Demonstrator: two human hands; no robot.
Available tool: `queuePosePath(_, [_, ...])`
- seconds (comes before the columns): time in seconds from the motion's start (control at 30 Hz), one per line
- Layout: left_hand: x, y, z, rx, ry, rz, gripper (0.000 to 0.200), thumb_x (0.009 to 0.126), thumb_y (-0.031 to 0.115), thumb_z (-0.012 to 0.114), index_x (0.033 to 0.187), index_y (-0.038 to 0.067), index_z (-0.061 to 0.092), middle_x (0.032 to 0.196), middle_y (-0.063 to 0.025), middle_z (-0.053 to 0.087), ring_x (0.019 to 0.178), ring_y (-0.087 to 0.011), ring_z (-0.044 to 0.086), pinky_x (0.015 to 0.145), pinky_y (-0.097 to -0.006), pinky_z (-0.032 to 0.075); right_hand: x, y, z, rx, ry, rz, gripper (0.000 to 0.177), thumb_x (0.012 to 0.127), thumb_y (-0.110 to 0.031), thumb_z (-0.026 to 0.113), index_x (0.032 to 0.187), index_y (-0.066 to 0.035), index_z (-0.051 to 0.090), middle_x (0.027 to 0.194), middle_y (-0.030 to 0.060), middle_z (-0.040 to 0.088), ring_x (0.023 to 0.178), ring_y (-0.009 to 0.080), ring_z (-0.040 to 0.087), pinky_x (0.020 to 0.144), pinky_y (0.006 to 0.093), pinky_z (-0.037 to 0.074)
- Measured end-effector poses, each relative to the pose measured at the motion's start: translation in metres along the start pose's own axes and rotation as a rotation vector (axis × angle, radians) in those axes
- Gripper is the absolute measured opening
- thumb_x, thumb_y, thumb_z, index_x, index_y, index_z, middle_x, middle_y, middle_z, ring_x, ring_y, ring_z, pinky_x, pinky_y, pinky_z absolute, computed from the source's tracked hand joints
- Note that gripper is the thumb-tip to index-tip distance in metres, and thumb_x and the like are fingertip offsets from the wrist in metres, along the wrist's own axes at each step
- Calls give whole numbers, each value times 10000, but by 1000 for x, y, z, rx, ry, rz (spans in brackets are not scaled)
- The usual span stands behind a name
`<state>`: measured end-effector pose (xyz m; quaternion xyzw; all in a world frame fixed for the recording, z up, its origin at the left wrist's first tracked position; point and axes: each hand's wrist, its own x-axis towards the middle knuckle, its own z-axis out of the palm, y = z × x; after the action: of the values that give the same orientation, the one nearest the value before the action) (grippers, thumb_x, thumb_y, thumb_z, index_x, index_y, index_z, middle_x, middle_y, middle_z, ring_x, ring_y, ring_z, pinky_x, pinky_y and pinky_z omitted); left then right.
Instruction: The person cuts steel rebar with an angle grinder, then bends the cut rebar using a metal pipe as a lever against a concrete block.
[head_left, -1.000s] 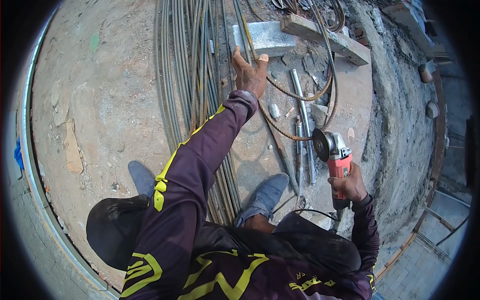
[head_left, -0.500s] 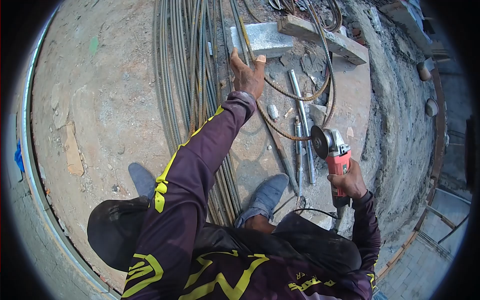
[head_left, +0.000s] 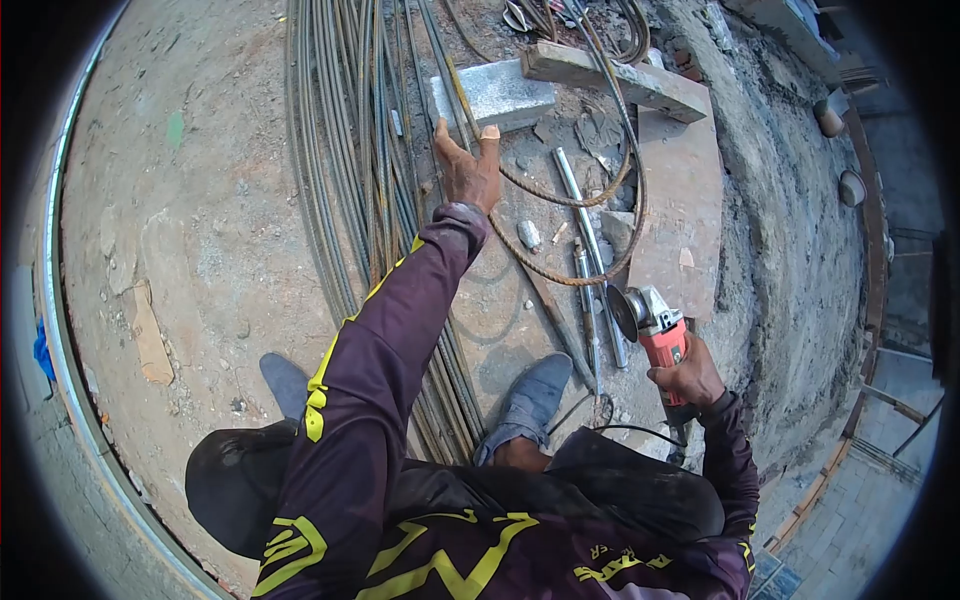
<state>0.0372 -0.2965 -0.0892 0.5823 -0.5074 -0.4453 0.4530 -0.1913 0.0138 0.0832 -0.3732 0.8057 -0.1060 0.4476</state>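
Note:
My left hand (head_left: 470,172) is wrapped round the curved rebar (head_left: 560,276) just below a silvery-grey block (head_left: 495,94), thumb and fingers either side of the bars. In my right hand (head_left: 692,374) is a red angle grinder (head_left: 664,345), gripped round its body. The grinder's disc (head_left: 628,313) stands a little below the loop of the rebar, apart from it. Two metal tubes (head_left: 580,215) lie on the ground between my hands.
Long straight rebars (head_left: 345,150) run down the middle to between my feet. A wooden beam (head_left: 620,80) rests at the top beside the block. A flat board (head_left: 680,210) lies right of the loop. The grinder's black cable (head_left: 635,428) trails near my right leg.
The grinder's disc has moved down, away from the rebar loop, and its tilt has changed. The view has shifted, so the block, bars and left hand appear further left.

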Motion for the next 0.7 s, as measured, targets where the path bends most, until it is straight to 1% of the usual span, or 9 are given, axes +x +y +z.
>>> queuePosePath(0.1, [-15, 14, -14, -6, 169, -7, 843, 953, 511, 564, 1488, -20, 188, 1487, -251, 256, 1417, -399, 273, 1169, -498, 235, -9, 19, 0, 108, 44, 16, 370, 661, -121, 771, 961, 7, 598, 790, 30, 625, 697, 117, 574, 664, 308, 501])
queuePosePath(0.17, [-49, 45, -40, -244, 202, 293, 630, 994, 407, 550, 1401, -18, 326, 1423, -230, 365, 1304, -314, 433, 1105, -448, 336, -17, 30, -1, 201, 85, -5, 352, 662, -130, 766, 942, -2, 596, 776, 27, 621, 675, 117, 582, 646, 301, 499])
queuePosePath(0.23, [-101, 71, -54, -439, -109, 482, 402, 1032, 299, 502, 1273, -17, 442, 1197, -163, 543, 1044, -211, 584, 952, -354, 482, -22, 36, -1, 399, 125, -1, 330, 661, -113, 758, 929, -10, 594, 771, 26, 620, 667, 114, 585, 635, 293, 496])
queuePosePath(0.3, [-154, 82, -59, -428, -594, 491, 260, 1017, 252, 538, 1032, -5, 580, 924, -108, 634, 851, -171, 620, 780, -315, 506, -24, 32, 2, 624, 183, -17, 291, 673, -108, 739, 910, -19, 596, 767, 32, 622, 649, 119, 599, 619, 285, 502])
queuePosePath(0.33, [-182, 80, -54, -377, -803, 398, 272, 998, 267, 584, 970, -3, 607, 885, -93, 643, 847, -160, 621, 763, -306, 498, -21, 32, 5, 702, 206, -57, 288, 681, -119, 734, 913, -15, 598, 767, 38, 626, 649, 125, 606, 621, 286, 506])
queuePosePath(0.37, [-205, 76, -46, -269, -1050, 205, 317, 959, 287, 651, 1069, -7, 603, 924, -98, 657, 872, -169, 629, 779, -311, 499, -16, 32, 8, 777, 226, -98, 287, 689, -130, 729, 916, -11, 600, 767, 43, 630, 650, 132, 612, 623, 286, 510])
queuePosePath(0.43, [-254, 70, -18, -205, -1238, -113, 429, 937, 349, 677, 1157, -9, 587, 961, -100, 665, 900, -190, 631, 796, -312, 493, -6, 33, 19, 883, 250, -203, 283, 719, -161, 711, 928, 1, 612, 772, 65, 650, 655, 150, 633, 627, 289, 523])
queuePosePath(0.53, [-297, 54, -1, 38, -1458, -91, 495, 942, 398, 658, 1210, -9, 571, 1005, -107, 668, 933, -192, 628, 808, -313, 488, 11, 35, 37, 983, 305, -229, 263, 731, -147, 706, 926, 5, 617, 774, 71, 658, 658, 148, 634, 628, 289, 522])
queuePosePath(0.7, [-323, 30, 8, -139, -1321, -575, 651, 891, 562, 640, 1113, -50, 616, 957, -102, 663, 885, -174, 616, 788, -321, 487, 22, 43, 50, 978, 425, -238, 247, 751, -120, 700, 946, 3, 611, 781, 60, 655, 661, 129, 627, 626, 273, 512])
